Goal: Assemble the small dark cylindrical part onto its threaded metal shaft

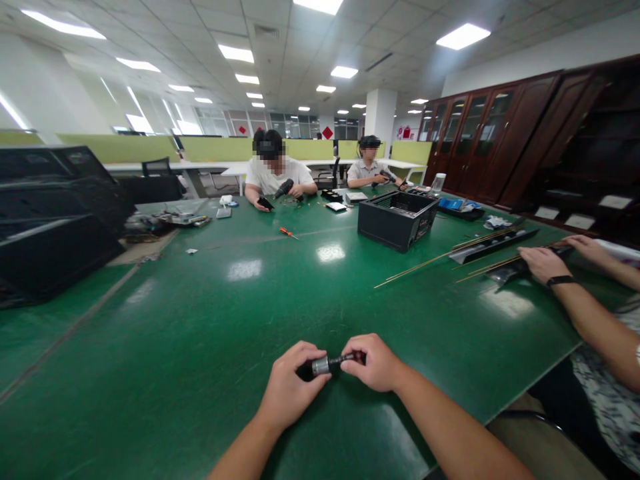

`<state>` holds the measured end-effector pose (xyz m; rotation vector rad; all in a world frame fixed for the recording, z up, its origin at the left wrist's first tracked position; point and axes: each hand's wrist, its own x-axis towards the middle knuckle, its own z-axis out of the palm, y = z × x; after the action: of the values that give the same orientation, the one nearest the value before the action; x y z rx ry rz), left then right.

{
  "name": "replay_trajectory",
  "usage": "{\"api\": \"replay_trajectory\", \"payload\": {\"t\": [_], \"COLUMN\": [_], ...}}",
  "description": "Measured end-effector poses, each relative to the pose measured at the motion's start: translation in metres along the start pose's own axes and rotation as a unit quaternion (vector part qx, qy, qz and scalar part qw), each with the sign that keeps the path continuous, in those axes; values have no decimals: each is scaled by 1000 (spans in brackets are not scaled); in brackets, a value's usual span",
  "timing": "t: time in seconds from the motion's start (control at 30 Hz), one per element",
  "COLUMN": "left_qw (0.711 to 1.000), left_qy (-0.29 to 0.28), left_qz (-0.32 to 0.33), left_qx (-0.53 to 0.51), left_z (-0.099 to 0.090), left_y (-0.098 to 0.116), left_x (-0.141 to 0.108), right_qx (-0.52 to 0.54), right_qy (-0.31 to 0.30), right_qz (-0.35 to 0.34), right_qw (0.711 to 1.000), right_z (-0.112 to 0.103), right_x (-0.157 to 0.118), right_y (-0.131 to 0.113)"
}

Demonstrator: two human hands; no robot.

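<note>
Close to the table's near edge, my left hand [290, 383] is closed around a small silver metal cylinder [321, 366] with a dark rear end, partly covered by the fingers. From its front a thin dark shaft-like piece [343, 359] points to the right. My right hand [376, 363] pinches the far end of this piece between thumb and fingers. The two parts lie in one line and seem to meet, though I cannot tell how they are joined. Both hands are just above the green table top [225, 313].
A black computer case [385, 228] stands ahead to the right. An orange screwdriver [287, 232] lies mid-table. At right, a co-worker's hands [545, 263] touch dark metal channels near thin brass rods [425, 267]. Two people sit opposite with power drills. Black equipment [55, 220] stands left.
</note>
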<state>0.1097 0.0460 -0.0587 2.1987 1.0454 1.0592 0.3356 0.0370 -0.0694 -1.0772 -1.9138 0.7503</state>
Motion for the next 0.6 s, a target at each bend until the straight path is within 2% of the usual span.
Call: {"api": "replay_trajectory", "payload": {"t": [0.6], "left_qw": [1000], "left_qy": [15], "left_qz": [5], "left_qx": [18], "left_z": [-3], "left_y": [6], "left_x": [2], "right_qx": [-10], "right_qy": [-8], "right_qz": [10], "right_qw": [1000], "right_z": [-5], "right_x": [0], "right_y": [1]}}
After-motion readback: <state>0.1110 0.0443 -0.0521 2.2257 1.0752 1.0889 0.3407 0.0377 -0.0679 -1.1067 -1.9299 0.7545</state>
